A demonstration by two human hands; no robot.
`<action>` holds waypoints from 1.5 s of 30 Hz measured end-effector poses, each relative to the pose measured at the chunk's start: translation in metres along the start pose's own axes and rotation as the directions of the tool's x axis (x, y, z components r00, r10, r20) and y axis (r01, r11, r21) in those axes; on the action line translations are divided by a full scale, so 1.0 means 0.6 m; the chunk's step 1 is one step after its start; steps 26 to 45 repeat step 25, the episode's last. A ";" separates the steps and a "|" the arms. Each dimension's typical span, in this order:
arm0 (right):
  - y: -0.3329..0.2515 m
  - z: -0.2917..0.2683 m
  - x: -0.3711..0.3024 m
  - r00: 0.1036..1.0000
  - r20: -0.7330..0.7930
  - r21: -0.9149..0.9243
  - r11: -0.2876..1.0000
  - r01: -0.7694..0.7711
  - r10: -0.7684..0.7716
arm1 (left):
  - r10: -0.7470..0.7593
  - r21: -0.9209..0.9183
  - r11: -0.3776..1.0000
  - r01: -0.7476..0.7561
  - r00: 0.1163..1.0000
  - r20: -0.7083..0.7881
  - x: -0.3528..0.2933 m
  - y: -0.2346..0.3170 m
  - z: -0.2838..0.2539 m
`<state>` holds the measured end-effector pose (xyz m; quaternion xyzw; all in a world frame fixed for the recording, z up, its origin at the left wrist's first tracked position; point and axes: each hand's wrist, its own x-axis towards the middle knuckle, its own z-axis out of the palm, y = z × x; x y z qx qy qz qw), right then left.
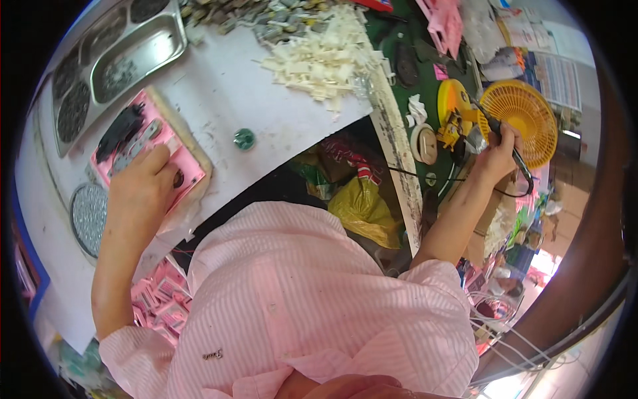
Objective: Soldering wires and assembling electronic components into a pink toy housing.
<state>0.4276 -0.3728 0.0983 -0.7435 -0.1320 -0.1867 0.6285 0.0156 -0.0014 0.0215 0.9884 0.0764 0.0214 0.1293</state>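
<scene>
At the left of the white table, my left hand is closed, its bent fingers pressed on an open pink plastic case. Inside the case are a bundle of black wires and a grey part; the fingertips are partly hidden. The case rests on a pale pad. Off to the right, my right hand is wrapped round a black soldering iron, its cord looping below. The iron's tip end points up and left, over a yellow stand and near a yellow round reel.
A metal compartment tray and a round dish of small silvery pieces stand at left. White plastic parts are heaped at the back. A small green container sits mid-table. A yellow basket stands right; pink cases lie low left.
</scene>
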 end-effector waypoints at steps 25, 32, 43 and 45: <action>-0.098 0.383 -0.433 -0.016 0.805 0.543 0.726 0.422 -0.593 | -0.568 -0.563 0.793 0.234 0.619 -0.542 -0.085 -0.019 0.020; -0.098 0.383 -0.433 -0.016 0.805 0.543 0.726 0.422 -0.593 | -0.568 -0.563 0.793 0.234 0.619 -0.542 -0.085 -0.019 0.020; -0.098 0.383 -0.433 -0.016 0.805 0.543 0.726 0.422 -0.593 | -0.568 -0.563 0.793 0.234 0.619 -0.542 -0.085 -0.019 0.020; -0.098 0.383 -0.433 -0.016 0.805 0.543 0.726 0.422 -0.593 | -0.568 -0.563 0.793 0.234 0.619 -0.542 -0.085 -0.019 0.020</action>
